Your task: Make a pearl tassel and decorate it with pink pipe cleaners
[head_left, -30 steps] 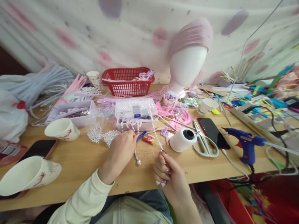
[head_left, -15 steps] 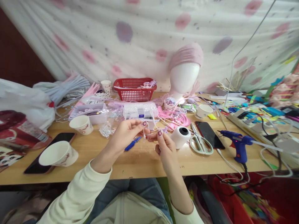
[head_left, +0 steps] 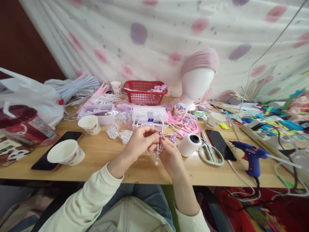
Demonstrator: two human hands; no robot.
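Observation:
Above the wooden table, my left hand and my right hand meet fingertip to fingertip. Both pinch the top of a short bead strand that hangs down between them, with a white pearl at its lower end. A white spool of thread lies just right of my right hand. A clear bead box sits behind my hands, and loose pearl clusters lie to its left.
Scissors, a black phone and a blue glue gun lie to the right. Paper cups and another phone are at left. A red basket and a foam head stand behind.
My hands rose from the table and came together; the left lifted the bead strand. The blue tool by the left hand is out of sight now. The view shifted back.

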